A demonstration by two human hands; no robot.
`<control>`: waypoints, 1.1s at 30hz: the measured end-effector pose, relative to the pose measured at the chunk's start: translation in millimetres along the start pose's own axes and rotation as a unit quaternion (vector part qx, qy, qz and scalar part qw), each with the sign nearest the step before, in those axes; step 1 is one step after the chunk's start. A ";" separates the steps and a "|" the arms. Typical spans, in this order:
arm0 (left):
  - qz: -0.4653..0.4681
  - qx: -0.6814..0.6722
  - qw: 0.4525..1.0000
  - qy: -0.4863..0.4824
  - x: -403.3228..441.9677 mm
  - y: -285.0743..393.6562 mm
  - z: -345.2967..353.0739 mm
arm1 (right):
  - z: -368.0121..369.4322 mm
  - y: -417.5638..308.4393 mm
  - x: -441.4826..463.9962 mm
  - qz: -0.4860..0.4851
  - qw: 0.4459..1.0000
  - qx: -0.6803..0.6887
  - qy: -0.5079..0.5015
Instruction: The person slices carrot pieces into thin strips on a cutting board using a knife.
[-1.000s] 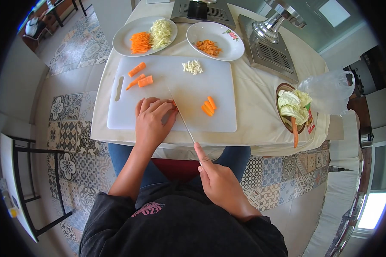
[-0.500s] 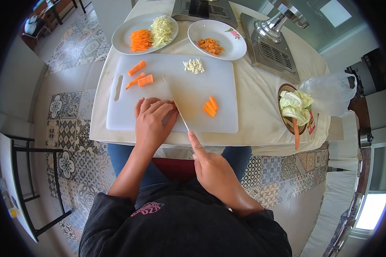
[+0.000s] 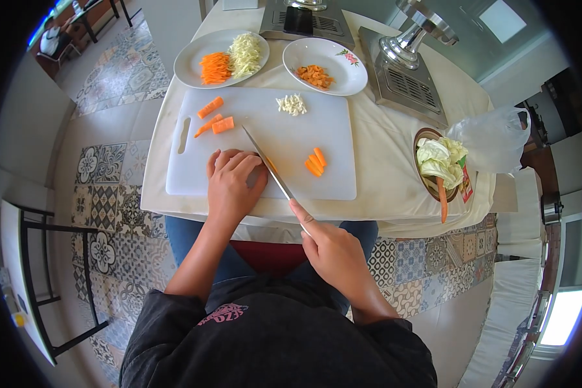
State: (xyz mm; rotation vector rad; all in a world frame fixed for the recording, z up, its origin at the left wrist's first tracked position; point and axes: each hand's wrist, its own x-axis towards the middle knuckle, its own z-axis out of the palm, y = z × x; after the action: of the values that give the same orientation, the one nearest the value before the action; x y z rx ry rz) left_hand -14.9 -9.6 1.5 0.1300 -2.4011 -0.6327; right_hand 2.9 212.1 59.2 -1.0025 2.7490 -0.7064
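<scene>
My left hand (image 3: 236, 184) rests on the white cutting board (image 3: 197, 174) with its fingers curled over a carrot piece, mostly hidden beneath them. A bit of orange carrot (image 3: 271, 164) shows at the blade beside those fingertips. In my right hand (image 3: 334, 251) is a kitchen knife (image 3: 269, 163), the index finger stretched along it and the tip pointing away from me. Carrot chunks (image 3: 223, 124) lie at the board's upper left. Carrot sticks (image 3: 315, 162) sit to the right of the knife, and a small heap of chopped white pieces (image 3: 291, 104) lies near the far edge.
Behind the board stand a plate of shredded carrot and cabbage (image 3: 182, 63) and a flowered plate with orange bits (image 3: 355, 76). At right are a stove (image 3: 404, 87), a brown bowl with cabbage and a carrot (image 3: 423, 184), and a plastic bag (image 3: 495, 139). A person (image 3: 55, 40) sits far left.
The knife has turned so more of its blade face shows, and my right hand has shifted slightly right and toward me. My left hand keeps its curled hold. The whole view has shifted a little.
</scene>
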 end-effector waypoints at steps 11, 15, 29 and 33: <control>0.029 0.063 0.996 -0.055 0.6 5.3 -1.9 | 2.0 -0.5 0.9 0.018 0.997 -0.063 0.033; 0.041 0.080 0.994 -0.065 0.6 5.2 -2.9 | 2.6 0.1 1.1 0.016 0.997 -0.069 0.032; -0.017 -0.010 1.000 -0.023 -4.4 0.5 -2.3 | 0.9 -5.7 -1.2 0.014 0.995 0.093 0.021; -0.009 -0.008 1.000 -0.015 -4.3 -0.8 -0.8 | 3.6 -11.1 1.1 0.011 0.994 0.112 -0.002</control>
State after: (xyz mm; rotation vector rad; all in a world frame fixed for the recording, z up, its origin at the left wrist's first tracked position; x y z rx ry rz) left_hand -11.0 -9.6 -0.8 0.1358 -2.4265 -0.6670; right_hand 9.4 202.6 61.3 -0.9212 2.5990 -0.9803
